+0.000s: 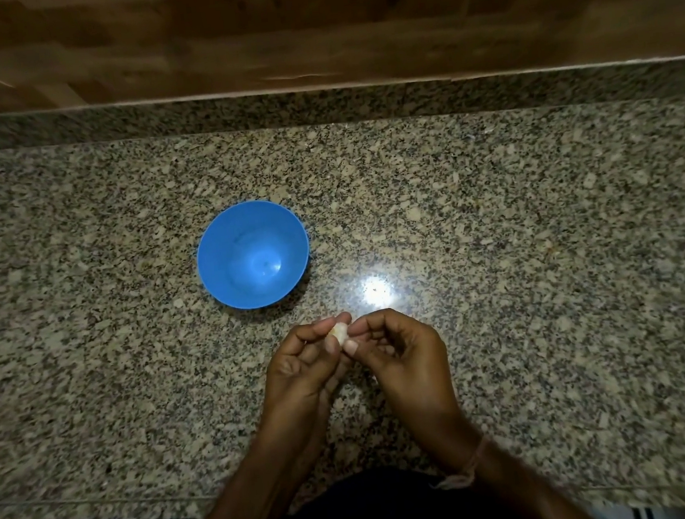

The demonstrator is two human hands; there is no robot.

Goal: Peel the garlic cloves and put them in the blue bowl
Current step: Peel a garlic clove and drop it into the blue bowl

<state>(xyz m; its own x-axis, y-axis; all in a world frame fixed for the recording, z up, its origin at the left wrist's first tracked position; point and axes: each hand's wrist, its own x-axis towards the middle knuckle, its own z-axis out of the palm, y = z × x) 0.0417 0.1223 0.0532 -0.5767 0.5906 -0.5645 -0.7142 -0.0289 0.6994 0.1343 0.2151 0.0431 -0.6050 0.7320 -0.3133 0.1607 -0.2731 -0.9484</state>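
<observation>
Granite counter (494,203), with the blue bowl (222,245) looking empty, sitting ahead and left of both hands, so it's closer to the left hand (301,372). Left hand and right hand (405,362) both pinch one garlic clove (339,331) near the bowl's close rim.

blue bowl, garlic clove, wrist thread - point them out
blue bowl (222,250): head view, inner left wall.
garlic clove (340,332): head view, its pale exposed middle.
wrist thread (472,460): head view, strand crossing the wrist.
</observation>
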